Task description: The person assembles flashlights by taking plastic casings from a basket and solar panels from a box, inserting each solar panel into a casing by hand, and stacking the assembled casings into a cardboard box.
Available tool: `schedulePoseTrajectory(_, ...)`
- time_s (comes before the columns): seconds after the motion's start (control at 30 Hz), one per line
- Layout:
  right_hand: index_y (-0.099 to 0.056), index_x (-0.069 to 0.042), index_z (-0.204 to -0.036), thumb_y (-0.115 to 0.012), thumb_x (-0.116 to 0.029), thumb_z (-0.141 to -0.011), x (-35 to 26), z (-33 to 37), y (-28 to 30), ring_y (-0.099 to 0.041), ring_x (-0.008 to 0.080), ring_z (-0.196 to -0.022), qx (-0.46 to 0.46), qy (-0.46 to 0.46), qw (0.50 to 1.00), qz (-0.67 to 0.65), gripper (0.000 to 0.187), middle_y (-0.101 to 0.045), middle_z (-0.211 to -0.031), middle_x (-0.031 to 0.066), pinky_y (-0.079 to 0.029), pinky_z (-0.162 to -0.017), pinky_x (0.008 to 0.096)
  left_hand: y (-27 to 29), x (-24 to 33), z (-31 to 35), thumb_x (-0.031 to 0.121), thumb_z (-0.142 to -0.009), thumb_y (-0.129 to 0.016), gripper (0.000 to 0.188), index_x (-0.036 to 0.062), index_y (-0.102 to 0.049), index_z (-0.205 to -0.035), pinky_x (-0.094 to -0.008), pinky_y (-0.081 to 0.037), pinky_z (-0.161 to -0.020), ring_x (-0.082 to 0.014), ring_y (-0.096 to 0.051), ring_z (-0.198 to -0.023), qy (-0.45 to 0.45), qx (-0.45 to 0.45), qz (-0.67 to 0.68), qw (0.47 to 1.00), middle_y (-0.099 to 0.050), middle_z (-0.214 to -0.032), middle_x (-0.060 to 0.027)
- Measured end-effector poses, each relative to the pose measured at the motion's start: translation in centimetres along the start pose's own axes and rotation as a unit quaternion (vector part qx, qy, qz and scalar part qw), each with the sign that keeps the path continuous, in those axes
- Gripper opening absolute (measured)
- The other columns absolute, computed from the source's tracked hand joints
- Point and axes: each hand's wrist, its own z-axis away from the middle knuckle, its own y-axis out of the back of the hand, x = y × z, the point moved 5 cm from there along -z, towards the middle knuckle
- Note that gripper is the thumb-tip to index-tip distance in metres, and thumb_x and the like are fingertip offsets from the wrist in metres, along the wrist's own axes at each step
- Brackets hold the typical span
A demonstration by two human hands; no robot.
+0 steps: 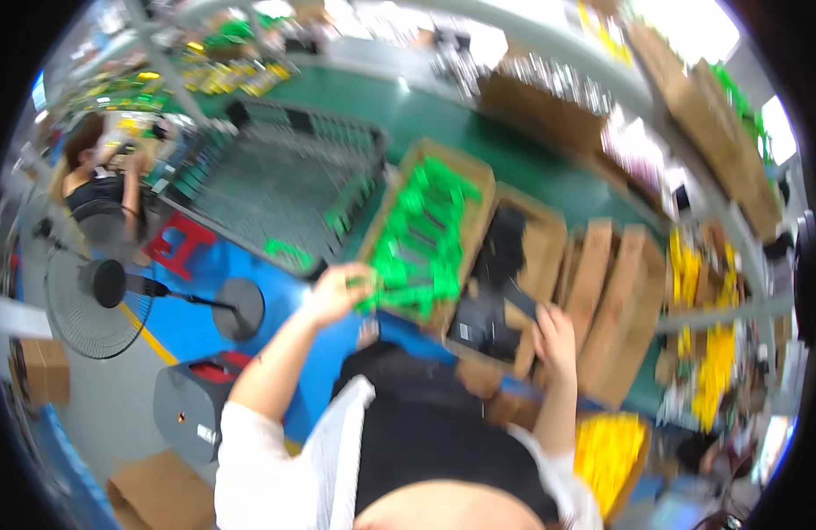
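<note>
My left hand point(340, 293) is closed at the near left corner of a cardboard box point(484, 177), its fingers on a bright green plastic piece point(392, 291). Several more green pieces fill that box; motion smears their shapes. To the right, my right hand point(555, 337) pinches a flat dark piece point(519, 301) over a second cardboard box point(542, 231). Black parts point(503, 247) lie inside this box, along with a black item with a small white label point(478, 325) at its near end.
A large grey crate point(275, 185) stands on the green table at left. Right of the boxes are upright cardboard pieces point(593, 274). Yellow parts point(609, 459) fill a box near my right side. A fan point(103, 283), red stool point(180, 245) and a seated person point(107, 194) are at left.
</note>
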Motion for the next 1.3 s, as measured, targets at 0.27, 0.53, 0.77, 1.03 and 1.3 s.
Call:
schedulePoseTrajectory(0.27, -0.054, -0.003, -0.076, -0.054, -0.023, -0.09, 0.1, -0.4, -9.8, -0.047, 0.0047, -0.043, -0.191, -0.053, 0.98, -0.012, 0.024, -0.055, -0.058, 0.0008, -0.035, -0.041, 0.0191, -4.9, 4.2, -3.4, 0.009, -0.085, -0.058, 0.016, 0.0011, -0.061, -0.099, -0.0259, -0.047, -0.063, -0.0102, -0.058, -0.068, 0.132, -0.179, 0.067, 0.973, -0.064, -0.078, -0.0045)
schedulePoseTrajectory(0.53, -0.053, -0.001, -0.073, -0.056, -0.027, -0.089, 0.5, 0.9, -9.7, -0.051, 0.0078, -0.041, -0.133, -0.059, 0.976, 0.162, 0.03, -0.057, -0.056, 0.0033, -0.039, -0.042, 0.0235, -6.7, 4.1, -2.3, 0.01, -0.088, -0.055, 0.015, 0.001, -0.058, -0.1, -0.0243, -0.045, -0.052, -0.0098, -0.061, -0.063, 0.177, -0.24, 0.057, 0.953, -0.061, -0.072, -0.0051)
schedulePoseTrajectory(0.77, -0.052, 0.0, -0.071, -0.055, -0.025, -0.088, 0.9, 0.2, -10.2, -0.053, 0.0105, -0.042, -0.111, -0.088, 0.97, 0.196, 0.03, -0.058, -0.057, 0.0052, -0.042, -0.044, 0.0258, -6.7, 1.9, -2.8, 0.01, -0.088, -0.056, 0.015, 0.0017, -0.057, -0.101, -0.0242, -0.044, -0.049, -0.0102, -0.06, -0.062, 0.223, -0.236, 0.104, 0.94, -0.062, -0.072, -0.0055)
schedulePoseTrajectory(1.03, -0.055, 0.003, -0.075, -0.063, -0.033, -0.081, 1.7, -4.7, -11.2, -0.063, 0.0334, -0.065, -0.044, 0.093, 0.866, 0.49, 0.037, -0.062, -0.067, 0.0172, -0.05, -0.059, 0.0393, -6.7, 0.6, -4.1, 0.011, -0.088, -0.057, 0.015, 0.0029, -0.057, -0.1, -0.0236, -0.042, -0.047, -0.0088, -0.056, -0.057, 0.175, -0.172, 0.094, 0.965, -0.062, -0.07, -0.0066)
schedulePoseTrajectory(1.3, -0.048, -0.006, -0.07, -0.064, -0.013, -0.081, 6.5, -4.8, -10.8, -0.051, 0.009, -0.041, -0.136, -0.057, 0.985, 0.087, 0.02, -0.055, -0.053, 0.0042, -0.036, -0.034, 0.0231, -6.4, -2.3, -3.8, 0.013, -0.083, -0.063, 0.02, 0.0066, -0.063, -0.101, -0.0285, -0.049, -0.073, -0.0142, -0.062, -0.081, 0.149, -0.255, 0.095, 0.95, -0.065, -0.087, -0.0066)
